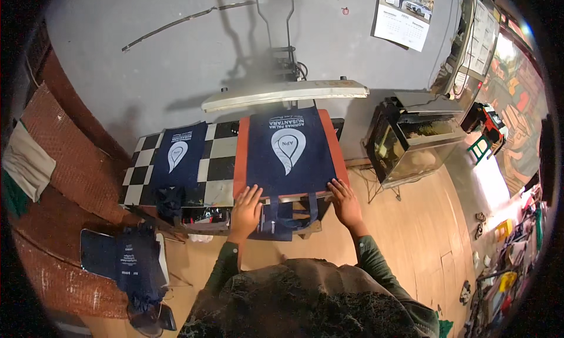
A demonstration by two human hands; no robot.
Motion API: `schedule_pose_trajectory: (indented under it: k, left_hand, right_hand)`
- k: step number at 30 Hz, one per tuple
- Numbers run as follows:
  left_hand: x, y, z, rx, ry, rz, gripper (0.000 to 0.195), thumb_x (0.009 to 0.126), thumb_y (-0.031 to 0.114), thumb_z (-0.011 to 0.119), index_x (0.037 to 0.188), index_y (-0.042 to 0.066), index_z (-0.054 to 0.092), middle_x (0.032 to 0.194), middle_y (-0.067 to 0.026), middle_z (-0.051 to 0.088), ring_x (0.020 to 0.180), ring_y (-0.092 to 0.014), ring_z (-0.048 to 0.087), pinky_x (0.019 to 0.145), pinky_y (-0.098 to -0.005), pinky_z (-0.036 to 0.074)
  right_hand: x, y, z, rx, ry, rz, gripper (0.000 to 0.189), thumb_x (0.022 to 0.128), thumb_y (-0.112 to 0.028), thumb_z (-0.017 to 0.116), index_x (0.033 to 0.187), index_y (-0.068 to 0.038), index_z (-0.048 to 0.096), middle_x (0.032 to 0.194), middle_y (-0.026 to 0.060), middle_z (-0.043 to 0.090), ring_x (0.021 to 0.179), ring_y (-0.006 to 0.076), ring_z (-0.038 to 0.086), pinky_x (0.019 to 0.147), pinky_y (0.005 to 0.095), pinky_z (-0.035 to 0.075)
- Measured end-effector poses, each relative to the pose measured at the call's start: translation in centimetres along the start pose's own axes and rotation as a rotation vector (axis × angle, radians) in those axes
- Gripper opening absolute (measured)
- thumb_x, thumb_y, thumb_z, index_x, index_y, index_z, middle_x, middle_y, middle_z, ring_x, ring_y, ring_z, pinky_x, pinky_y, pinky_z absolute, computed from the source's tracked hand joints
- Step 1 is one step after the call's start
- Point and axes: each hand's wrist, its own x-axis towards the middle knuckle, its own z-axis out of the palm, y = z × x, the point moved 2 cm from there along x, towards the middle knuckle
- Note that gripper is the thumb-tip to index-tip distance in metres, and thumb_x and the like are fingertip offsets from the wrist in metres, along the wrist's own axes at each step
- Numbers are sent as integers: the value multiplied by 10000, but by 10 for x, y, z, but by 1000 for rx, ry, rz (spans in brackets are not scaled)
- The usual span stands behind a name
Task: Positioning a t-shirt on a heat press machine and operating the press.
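Observation:
A navy fabric tote bag (pixel 260 162) with a white leaf-like emblem and lettering lies flat on the orange-red pad (pixel 338 157) of a heat press. Its handles (pixel 313 210) hang over the near edge. The fingers of my left hand (pixel 246 211) lie extended at the near left corner of the bag and pad. At the near right corner, the fingertips of my right hand (pixel 346 202) touch the bag's edge. Neither hand is closed around anything. Raised behind the bag is the press's pale upper platen (pixel 286 94).
Another printed navy bag (pixel 187 144) lies on the black-and-white checkered tabletop (pixel 222 147) to the left. More navy bags (pixel 136 267) are draped over a seat at lower left. A glass tank (pixel 418 151) stands on a wire stand at right. A calendar (pixel 403 16) hangs on the wall.

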Motion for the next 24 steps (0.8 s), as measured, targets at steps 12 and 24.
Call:
schedule_pose_trajectory:
  k: [12,24]
  left_hand:
    - [-1,-18,-4,-236,185,-216,163,875,102,670,1017,46,727,1100,-122,714,1046,-298,676,858,-370,542]
    - [-1,-13,-6,-275,189,-195,157,894,116,653,1001,5,681,1108,-165,699,1025,-353,665,879,-396,529]
  right_hand:
    - [5,23,11,166,224,-26,385,725,-4,643,1105,-24,700,1212,134,672,1165,328,596,974,428,467]
    - [5,17,9,242,265,11,226,824,-11,615,1032,-21,703,1163,140,688,1108,346,622,970,441,467]
